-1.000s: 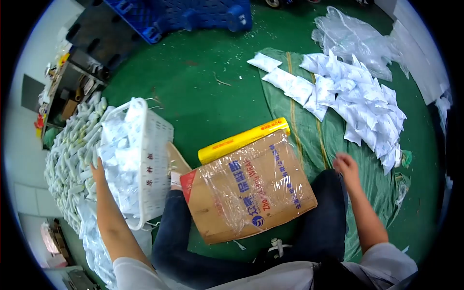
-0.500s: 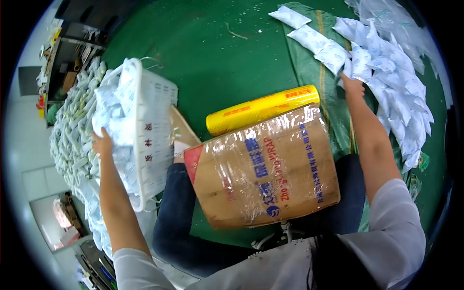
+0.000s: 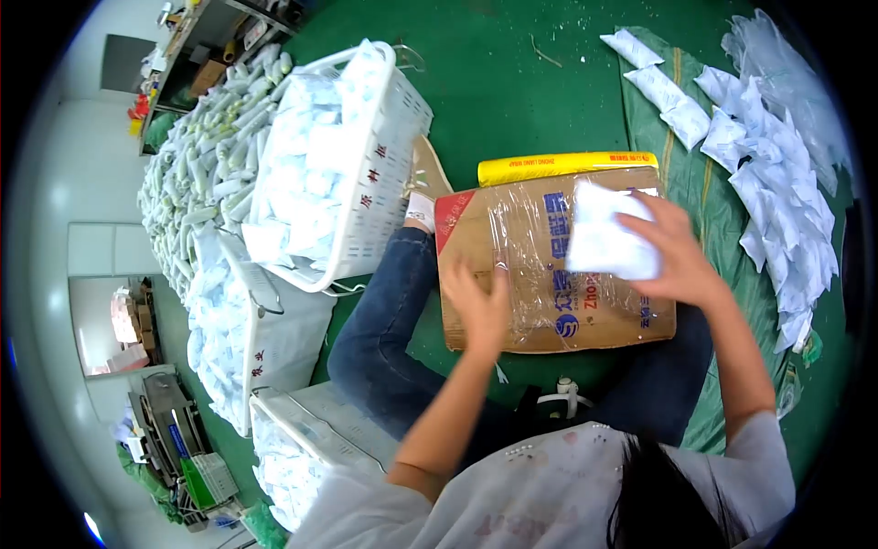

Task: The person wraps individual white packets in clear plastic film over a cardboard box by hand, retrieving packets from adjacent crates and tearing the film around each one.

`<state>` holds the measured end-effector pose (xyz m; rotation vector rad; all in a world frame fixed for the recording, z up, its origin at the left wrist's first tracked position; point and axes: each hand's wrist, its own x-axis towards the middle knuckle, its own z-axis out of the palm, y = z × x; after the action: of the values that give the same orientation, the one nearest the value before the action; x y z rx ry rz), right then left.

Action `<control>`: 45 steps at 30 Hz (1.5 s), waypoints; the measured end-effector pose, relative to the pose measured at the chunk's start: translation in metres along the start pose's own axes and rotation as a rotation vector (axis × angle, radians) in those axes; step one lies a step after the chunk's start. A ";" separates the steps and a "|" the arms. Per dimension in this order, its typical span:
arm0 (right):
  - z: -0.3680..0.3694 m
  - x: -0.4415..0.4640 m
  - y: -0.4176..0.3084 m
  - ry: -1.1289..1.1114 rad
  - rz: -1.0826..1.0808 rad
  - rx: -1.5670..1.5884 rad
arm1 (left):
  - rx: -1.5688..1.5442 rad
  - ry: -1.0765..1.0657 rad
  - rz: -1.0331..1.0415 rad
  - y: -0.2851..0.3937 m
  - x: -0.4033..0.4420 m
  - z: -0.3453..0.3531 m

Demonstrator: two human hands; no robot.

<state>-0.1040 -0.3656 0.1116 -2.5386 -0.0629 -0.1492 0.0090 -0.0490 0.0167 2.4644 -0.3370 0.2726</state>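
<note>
My right hand (image 3: 672, 252) grips a white packet (image 3: 611, 231) above the right part of a cardboard box (image 3: 521, 316) wrapped in clear film. Over the box's left part is my left hand (image 3: 477, 302), its fingers apart and holding nothing. A yellow roll (image 3: 567, 166) lies along the box's far edge. White packets (image 3: 777, 192) are heaped on a green sheet (image 3: 722, 274) to the right. To the left, a white basket (image 3: 382, 183) full of similar packets stands tilted.
Beside the basket lies a large pile of pale green wrapped pieces (image 3: 206, 174). Two more white baskets, one nearer (image 3: 283, 348) and one at the bottom (image 3: 343, 425), hold packets. Clear plastic (image 3: 791, 101) lies at the upper right. A shelf (image 3: 197, 46) stands at the upper left.
My right hand has come from the packet heap to above the box with a packet in it. My left hand has left the basket and moved over the box. The view has shifted left.
</note>
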 end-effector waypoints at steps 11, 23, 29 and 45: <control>0.041 -0.061 0.002 0.374 0.286 0.262 | -0.395 0.029 -0.119 0.008 -0.035 0.021; 0.059 -0.106 0.002 0.370 -0.068 -0.060 | -0.900 -0.566 -0.853 -0.040 -0.008 -0.055; -0.016 -0.176 -0.073 -0.023 -0.235 0.029 | -0.747 -0.696 -0.786 -0.018 -0.075 -0.196; 0.129 0.013 -0.009 0.063 0.213 0.617 | 0.031 -0.599 0.906 0.057 -0.022 -0.023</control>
<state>-0.0796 -0.2856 0.0124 -1.9086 0.1628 -0.1048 -0.0315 -0.0750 0.0610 2.2089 -1.7022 -0.1151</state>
